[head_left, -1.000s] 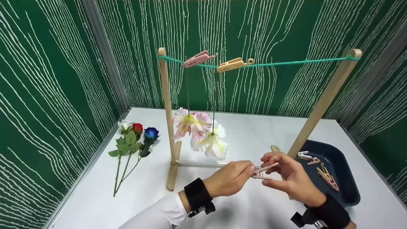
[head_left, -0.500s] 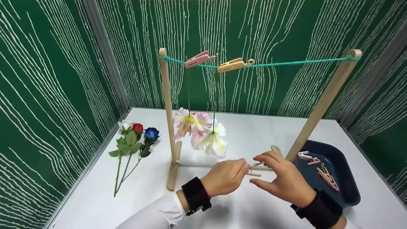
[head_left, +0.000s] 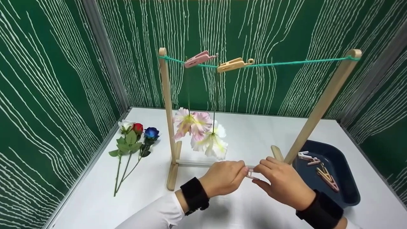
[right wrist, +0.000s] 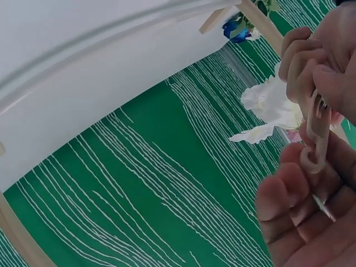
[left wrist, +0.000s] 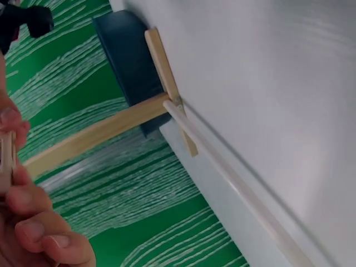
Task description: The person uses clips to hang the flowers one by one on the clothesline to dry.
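A slim pale-pink plastic clothespin (head_left: 251, 174) is pinched by the left hand (head_left: 223, 178) at the near centre; its other end is held between thumb and fingers of the right hand (head_left: 283, 180). Its hooked tip (right wrist: 315, 161) is disclosed by the right wrist view alone. Beyond, a pink flower (head_left: 192, 123) and a white flower (head_left: 211, 145) are hung from a green cord (head_left: 279, 64). Three long-stemmed roses (head_left: 130, 139) are laid left. At right, loose clothespins (head_left: 325, 175) inside a dark-blue tray (head_left: 347, 178) are shown only from the head; its outer side is seen from the left wrist.
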Demonstrator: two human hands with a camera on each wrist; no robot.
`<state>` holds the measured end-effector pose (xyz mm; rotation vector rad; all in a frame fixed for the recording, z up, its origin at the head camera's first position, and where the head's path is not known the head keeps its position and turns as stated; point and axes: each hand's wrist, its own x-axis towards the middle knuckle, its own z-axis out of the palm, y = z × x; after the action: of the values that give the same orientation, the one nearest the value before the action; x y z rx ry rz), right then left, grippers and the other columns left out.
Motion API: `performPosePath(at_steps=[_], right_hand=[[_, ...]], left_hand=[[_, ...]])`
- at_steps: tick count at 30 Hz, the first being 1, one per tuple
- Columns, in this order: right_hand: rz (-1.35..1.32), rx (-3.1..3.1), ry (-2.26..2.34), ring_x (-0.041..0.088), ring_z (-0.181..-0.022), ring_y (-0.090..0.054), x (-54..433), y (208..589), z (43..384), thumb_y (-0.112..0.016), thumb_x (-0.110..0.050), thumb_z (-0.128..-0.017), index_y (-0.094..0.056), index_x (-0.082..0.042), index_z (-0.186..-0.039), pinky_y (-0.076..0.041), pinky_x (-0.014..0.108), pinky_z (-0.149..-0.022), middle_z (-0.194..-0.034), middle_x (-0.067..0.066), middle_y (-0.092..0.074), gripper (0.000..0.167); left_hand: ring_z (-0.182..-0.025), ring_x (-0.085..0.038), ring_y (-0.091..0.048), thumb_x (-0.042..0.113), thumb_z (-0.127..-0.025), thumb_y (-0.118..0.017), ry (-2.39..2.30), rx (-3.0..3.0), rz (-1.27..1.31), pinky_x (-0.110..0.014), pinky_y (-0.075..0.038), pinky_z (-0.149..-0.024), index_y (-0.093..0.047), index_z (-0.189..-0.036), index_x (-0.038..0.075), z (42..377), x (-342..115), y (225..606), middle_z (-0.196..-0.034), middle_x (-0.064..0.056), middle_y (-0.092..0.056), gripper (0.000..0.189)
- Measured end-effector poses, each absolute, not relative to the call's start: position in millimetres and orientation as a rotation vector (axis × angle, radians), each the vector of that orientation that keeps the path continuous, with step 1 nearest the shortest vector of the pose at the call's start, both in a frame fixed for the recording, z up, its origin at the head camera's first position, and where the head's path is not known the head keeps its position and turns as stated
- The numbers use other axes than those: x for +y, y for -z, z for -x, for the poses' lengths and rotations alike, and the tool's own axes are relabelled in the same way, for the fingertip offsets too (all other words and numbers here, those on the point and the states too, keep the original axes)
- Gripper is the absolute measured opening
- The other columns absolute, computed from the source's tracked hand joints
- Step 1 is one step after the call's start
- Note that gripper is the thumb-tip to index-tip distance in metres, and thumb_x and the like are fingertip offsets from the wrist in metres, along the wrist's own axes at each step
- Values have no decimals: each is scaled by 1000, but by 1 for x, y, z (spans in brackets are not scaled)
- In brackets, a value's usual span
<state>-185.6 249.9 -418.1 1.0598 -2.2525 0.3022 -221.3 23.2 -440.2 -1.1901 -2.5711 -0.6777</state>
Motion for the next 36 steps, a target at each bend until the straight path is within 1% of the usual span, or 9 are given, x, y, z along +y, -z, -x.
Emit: performPosePath(at_steps=[4,6,8,13,18,21,28,33,36], right_hand=[[-1045,-2260,-320,11,-73,-57,251,418,185,-101,-7,-68,-70,-15,-91,-53,27,-62,-82,-6,-68,39],[-1028,-2275,-329,9,-72,-56,253,417,184,-100,-4,-68,-69,-15,-89,-53,27,-61,-80,-6,-68,39],[-1016,-2304,-345,7,-71,-55,254,416,184,-100,-3,-69,-70,-15,-88,-53,26,-60,-80,-6,-68,38],[-1027,-2360,-426,3,-71,-55,258,416,184,-97,1,-72,-70,-17,-88,-53,24,-60,-80,-8,-67,36],[-1081,-2323,-548,1,-70,-51,264,420,187,-95,4,-73,-66,-19,-85,-43,16,-61,-77,-13,-60,39],[-1121,-2320,-646,-2,-72,-49,268,423,188,-93,7,-74,-66,-20,-85,-40,12,-63,-77,-15,-60,40],[-1163,-2317,-750,-3,-71,-49,273,431,186,-92,8,-75,-65,-22,-84,-40,10,-62,-75,-15,-59,41],[-1163,-2320,-745,-2,-70,-48,276,433,186,-92,4,-77,-65,-23,-84,-38,9,-62,-75,-16,-57,39],[-1162,-2298,-730,-1,-71,-48,277,436,186,-93,3,-76,-64,-23,-84,-37,10,-63,-75,-16,-56,40]], left_hand=[[-62,-4,-44,27,-116,-42,734,-2569,1160,-18,-31,-56,-68,-95,13,224,15,434,-71,9,-48,36],[-62,-5,-43,27,-116,-44,761,-2565,1147,-18,-31,-57,-68,-94,12,225,9,430,-71,8,-46,36],[-62,-5,-42,27,-115,-45,784,-2559,1145,-18,-30,-58,-67,-89,12,225,1,427,-70,8,-44,37],[-62,-6,-38,24,-115,-48,807,-2531,1141,-19,-29,-60,-55,-76,13,222,-22,424,-67,9,-38,41],[-61,-5,-35,23,-114,-52,846,-2488,1050,-21,-29,-60,-49,-71,14,220,-49,426,-66,11,-33,44],[-60,-4,-35,23,-113,-53,873,-2480,979,-21,-31,-59,-49,-69,16,220,-67,428,-65,13,-34,45],[-60,-2,-37,20,-112,-56,879,-2536,811,-23,-40,-58,-53,-72,16,223,-117,430,-66,14,-39,40],[-60,-7,-48,20,-107,-64,736,-2573,625,-27,-43,-55,-65,-78,15,237,-156,445,-67,7,-57,30],[-59,-12,-55,19,-104,-69,623,-2602,529,-32,-47,-54,-71,-82,13,250,-177,457,-69,2,-65,23]])
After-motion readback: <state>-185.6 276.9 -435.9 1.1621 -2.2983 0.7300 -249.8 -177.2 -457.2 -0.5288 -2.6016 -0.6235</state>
